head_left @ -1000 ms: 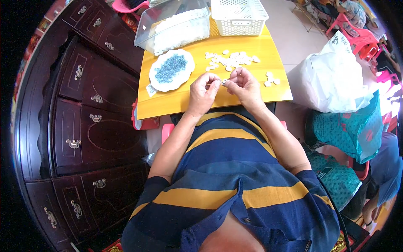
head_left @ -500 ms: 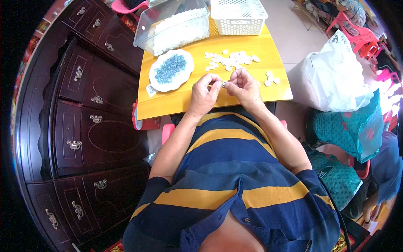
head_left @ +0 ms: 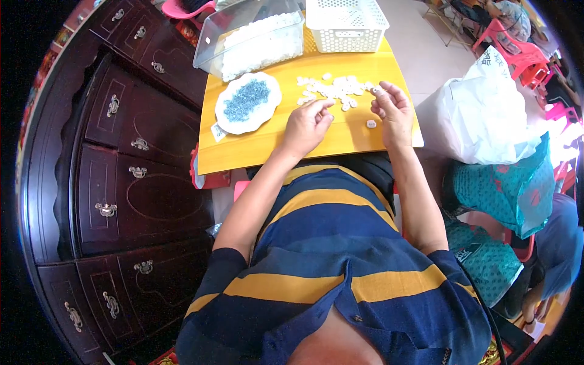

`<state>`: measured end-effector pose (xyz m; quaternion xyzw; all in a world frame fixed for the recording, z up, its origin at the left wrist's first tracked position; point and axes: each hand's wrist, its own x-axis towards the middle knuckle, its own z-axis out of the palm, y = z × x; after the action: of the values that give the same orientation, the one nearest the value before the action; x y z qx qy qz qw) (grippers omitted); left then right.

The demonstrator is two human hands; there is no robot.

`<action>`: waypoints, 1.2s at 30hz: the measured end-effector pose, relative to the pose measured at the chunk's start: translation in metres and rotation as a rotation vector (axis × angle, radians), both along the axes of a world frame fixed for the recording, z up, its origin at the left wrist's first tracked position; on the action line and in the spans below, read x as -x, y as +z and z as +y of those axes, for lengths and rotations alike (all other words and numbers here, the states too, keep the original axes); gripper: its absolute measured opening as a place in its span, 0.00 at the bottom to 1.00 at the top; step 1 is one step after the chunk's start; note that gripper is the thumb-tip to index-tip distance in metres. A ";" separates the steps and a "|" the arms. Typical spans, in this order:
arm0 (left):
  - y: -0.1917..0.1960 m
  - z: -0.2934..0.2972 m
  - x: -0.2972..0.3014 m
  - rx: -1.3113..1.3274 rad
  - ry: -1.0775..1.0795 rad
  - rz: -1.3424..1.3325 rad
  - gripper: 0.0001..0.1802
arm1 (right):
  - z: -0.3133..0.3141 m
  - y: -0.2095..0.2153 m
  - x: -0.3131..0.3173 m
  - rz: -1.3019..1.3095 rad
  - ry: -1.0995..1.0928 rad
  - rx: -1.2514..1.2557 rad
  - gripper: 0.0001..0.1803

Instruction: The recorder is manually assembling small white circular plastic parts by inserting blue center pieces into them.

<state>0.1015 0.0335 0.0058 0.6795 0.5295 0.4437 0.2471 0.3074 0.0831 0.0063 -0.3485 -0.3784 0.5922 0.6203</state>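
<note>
Sorting small white pieces, by the look of it. Yellow table [head_left: 255, 152] at twelve o'clock; clear bin [head_left: 249, 42] and white basket [head_left: 347, 24] at its far edge, plate of blue bits [head_left: 246, 103] at eleven. Scatter of white pieces [head_left: 334, 88] running left-right, just beyond both hands. Left hand [head_left: 307, 125] curled, fingertips pinched; contents too small to tell. Right hand [head_left: 392, 109] loosely open, nothing visibly gripped, lone piece [head_left: 371, 124] beside it. Next, probably: a fine fingertip pick.

The person wears a short-sleeved polo shirt [head_left: 328, 261] in navy and blue with broad yellow stripes, buttoned at the collar.
</note>
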 end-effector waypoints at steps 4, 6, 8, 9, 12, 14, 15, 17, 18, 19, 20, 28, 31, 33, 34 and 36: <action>0.000 0.015 -0.015 -0.099 0.033 0.378 0.13 | 0.004 -0.002 -0.003 0.059 -0.055 0.027 0.12; 0.002 0.021 -0.022 -0.139 0.029 0.400 0.12 | 0.004 -0.003 -0.003 0.064 -0.059 0.022 0.12; 0.002 0.025 -0.027 -0.180 0.028 0.423 0.10 | 0.003 -0.002 -0.003 0.070 -0.060 0.017 0.11; 0.001 0.027 -0.028 -0.170 0.036 0.466 0.09 | 0.002 -0.001 -0.002 0.070 -0.057 0.024 0.11; -0.001 0.028 -0.029 -0.161 0.039 0.534 0.09 | 0.001 0.001 -0.001 0.064 -0.049 0.031 0.10; -0.003 0.027 -0.029 -0.162 0.036 0.559 0.08 | 0.001 0.001 -0.001 0.057 -0.041 0.032 0.10; -0.003 0.025 -0.028 -0.159 0.040 0.573 0.08 | 0.001 0.000 -0.001 0.061 -0.032 0.030 0.10; -0.004 0.021 -0.026 -0.156 0.046 0.588 0.08 | 0.000 0.000 0.000 0.066 -0.022 0.028 0.10; -0.004 0.019 -0.025 -0.174 0.043 0.572 0.07 | -0.001 0.001 0.001 0.054 -0.014 0.030 0.10; -0.004 0.016 -0.023 -0.191 0.040 0.555 0.07 | -0.002 0.001 0.002 0.041 -0.005 0.032 0.09; -0.003 0.013 -0.022 -0.193 0.039 0.556 0.07 | -0.003 0.002 0.003 0.042 -0.006 0.030 0.09; 0.013 -0.008 -0.009 0.348 -0.117 -0.726 0.07 | -0.015 0.001 0.019 0.005 0.144 0.042 0.10; 0.016 -0.012 -0.007 0.299 -0.158 -0.766 0.07 | -0.020 0.000 0.025 0.007 0.168 0.060 0.09; 0.016 -0.014 -0.006 0.290 -0.167 -0.766 0.08 | -0.023 0.003 0.027 0.004 0.179 0.066 0.08; 0.016 -0.014 -0.006 0.281 -0.177 -0.764 0.08 | -0.023 0.004 0.028 0.002 0.190 0.071 0.08; 0.015 -0.016 -0.007 0.270 -0.170 -0.773 0.09 | -0.023 0.001 0.029 0.002 0.194 0.062 0.08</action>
<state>0.1090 0.0178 0.0212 0.4659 0.3931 0.5705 0.5504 0.2782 0.0597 0.0071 -0.3287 -0.3914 0.6611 0.5493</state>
